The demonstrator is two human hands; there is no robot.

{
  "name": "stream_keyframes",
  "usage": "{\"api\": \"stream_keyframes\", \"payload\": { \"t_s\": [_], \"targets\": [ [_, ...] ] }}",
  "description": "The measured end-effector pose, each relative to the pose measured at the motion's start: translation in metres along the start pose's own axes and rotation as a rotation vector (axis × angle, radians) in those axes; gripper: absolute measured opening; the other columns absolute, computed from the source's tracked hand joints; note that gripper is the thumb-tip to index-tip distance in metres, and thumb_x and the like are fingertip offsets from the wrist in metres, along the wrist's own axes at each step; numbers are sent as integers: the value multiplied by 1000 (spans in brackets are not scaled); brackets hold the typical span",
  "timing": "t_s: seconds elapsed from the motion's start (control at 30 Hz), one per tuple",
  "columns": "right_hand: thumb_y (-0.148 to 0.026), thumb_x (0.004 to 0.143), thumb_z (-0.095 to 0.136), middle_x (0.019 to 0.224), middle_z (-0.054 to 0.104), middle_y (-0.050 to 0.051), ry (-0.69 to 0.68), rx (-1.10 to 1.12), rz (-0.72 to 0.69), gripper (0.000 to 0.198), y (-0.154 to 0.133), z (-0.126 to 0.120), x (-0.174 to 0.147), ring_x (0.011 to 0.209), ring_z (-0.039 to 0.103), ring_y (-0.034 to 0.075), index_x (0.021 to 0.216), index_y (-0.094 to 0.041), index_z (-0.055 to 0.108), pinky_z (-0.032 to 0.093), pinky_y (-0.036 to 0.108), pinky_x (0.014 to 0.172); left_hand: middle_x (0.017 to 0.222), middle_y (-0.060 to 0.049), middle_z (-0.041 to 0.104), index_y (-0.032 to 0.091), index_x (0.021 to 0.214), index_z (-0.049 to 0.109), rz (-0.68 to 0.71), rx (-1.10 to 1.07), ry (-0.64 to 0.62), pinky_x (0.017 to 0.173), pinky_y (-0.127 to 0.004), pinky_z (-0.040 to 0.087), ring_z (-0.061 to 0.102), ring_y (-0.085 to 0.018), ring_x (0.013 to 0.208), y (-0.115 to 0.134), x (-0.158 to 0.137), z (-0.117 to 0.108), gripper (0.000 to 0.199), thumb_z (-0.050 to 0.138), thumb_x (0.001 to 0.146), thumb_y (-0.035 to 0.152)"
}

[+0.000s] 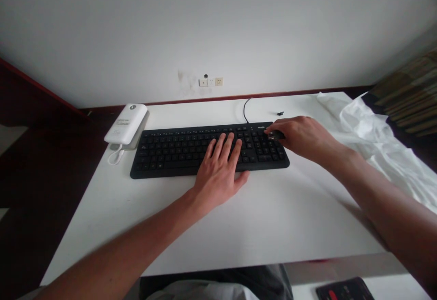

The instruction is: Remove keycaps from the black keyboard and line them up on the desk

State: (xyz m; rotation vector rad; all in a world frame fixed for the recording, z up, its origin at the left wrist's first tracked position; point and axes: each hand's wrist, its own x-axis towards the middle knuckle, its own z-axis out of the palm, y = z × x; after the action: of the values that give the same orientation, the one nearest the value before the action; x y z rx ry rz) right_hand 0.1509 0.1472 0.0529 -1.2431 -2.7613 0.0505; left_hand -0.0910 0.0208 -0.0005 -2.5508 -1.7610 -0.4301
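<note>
A black keyboard (180, 150) lies across the white table. My left hand (218, 172) rests flat on it right of the middle, fingers stretched over the keys and thumb at the front edge. Over the number pad, my right hand (297, 136) is closed around a small dark tool (276, 134) with a shiny metallic part. The tool's kind is unclear, and my fingers hide much of it. Whether its tip touches the keys I cannot tell. Behind the keyboard, a small black piece (280, 113) lies on the table.
A white power bank (124, 122) with a short white cable (116, 155) sits at the back left. The keyboard's cord (245, 109) runs to the table's back edge. Crumpled white cloth or sheeting (365, 122) covers the right side. A black object (344, 289) lies lower right, below the tabletop.
</note>
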Motion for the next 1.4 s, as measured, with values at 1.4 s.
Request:
{"api": "stream_keyframes", "payload": {
  "t_s": [1.4],
  "targets": [
    [-41,93,60,89,80,10,204,-77,362,27,70,29,15,77,72,29,99,-24,81,49,36,64,170,-15,22,14,163,31,16,19,22,127,-54,23,21,-34,157,-2,-2,1,77,50,101,54]
  ]
}}
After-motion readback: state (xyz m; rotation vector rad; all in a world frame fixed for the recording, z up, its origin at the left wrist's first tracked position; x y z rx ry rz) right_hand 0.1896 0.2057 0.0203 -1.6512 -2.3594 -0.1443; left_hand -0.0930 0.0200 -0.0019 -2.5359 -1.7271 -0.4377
